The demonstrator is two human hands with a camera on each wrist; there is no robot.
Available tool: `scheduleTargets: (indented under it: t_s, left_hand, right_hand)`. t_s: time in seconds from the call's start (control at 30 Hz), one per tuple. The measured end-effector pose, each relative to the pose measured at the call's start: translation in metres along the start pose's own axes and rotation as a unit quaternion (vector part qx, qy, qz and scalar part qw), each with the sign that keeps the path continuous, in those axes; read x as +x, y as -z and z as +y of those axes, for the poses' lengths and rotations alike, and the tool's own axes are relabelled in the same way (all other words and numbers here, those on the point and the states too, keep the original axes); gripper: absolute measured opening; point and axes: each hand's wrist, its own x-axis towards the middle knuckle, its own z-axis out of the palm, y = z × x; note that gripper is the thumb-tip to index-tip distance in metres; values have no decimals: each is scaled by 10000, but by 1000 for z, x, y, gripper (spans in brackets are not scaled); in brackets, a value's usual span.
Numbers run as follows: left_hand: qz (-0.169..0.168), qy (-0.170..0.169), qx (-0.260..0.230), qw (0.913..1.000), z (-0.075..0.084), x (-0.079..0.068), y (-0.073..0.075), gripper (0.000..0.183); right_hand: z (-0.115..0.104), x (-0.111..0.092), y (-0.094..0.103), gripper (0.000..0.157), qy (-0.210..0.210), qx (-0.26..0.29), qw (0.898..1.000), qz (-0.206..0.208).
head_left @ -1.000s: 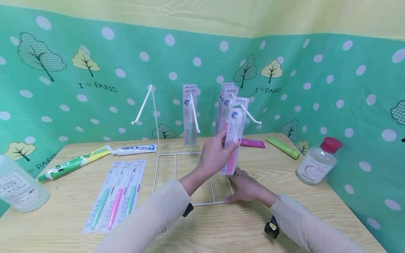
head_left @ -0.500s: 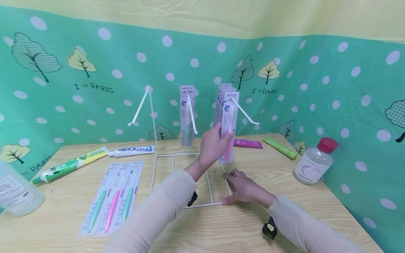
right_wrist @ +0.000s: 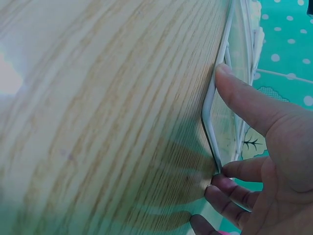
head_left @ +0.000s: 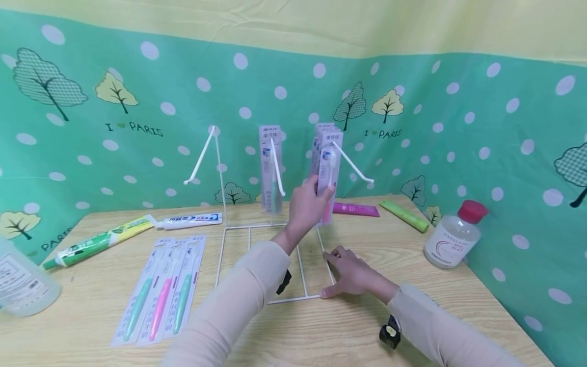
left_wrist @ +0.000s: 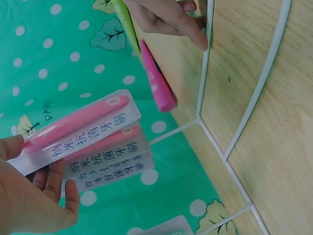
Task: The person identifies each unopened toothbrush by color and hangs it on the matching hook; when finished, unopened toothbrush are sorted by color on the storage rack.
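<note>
My left hand (head_left: 304,206) pinches the lower part of a packaged pink toothbrush (head_left: 328,165), with the thumb in front and the fingers behind. This pack hangs on the right hook (head_left: 353,163) of a white wire rack (head_left: 302,270). Close behind it, more packaged toothbrushes (left_wrist: 105,166) hang in the left wrist view. At the rack's near right corner, my right hand (head_left: 353,275) grips the base. In the right wrist view its thumb (right_wrist: 244,100) presses one wire and the index fingertip touches the wire around the bend.
Packaged toothbrushes (head_left: 270,173) hang on the middle hook; the left hook (head_left: 199,158) is bare. Three packs (head_left: 160,290) lie on the table at left. Toothpaste tubes (head_left: 98,242) lie around the rack. A red-capped bottle (head_left: 454,237) stands right, a clear bottle (head_left: 25,283) left.
My left hand has slid the packaged toothbrush back along the right hook, toward the packs behind it. The right hand keeps its place on the rack's corner. The head view has shifted slightly.
</note>
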Motion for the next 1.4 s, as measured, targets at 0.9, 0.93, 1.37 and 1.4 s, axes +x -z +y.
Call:
scheduleTargets:
  t_s: [0.9, 0.93, 1.37, 1.4]
  left_hand:
    - [-255, 54, 344, 9991, -66, -61, 77, 38]
    - [-256, 46, 379, 9989, -69, -66, 84, 37]
    - [-47, 330, 1167, 9926, -133, -111, 162, 42]
    - [2, 415, 1261, 9912, -137, -115, 169, 43]
  right_hand:
    - [-2, -2, -1, 99, -214, 216, 9995, -65]
    - [-2, -2, -2, 99, -211, 217, 9995, -69]
    - [-4, -3, 0, 98, -136, 256, 9996, -19]
    - [-4, -3, 0, 98, -129, 248, 9996, -22]
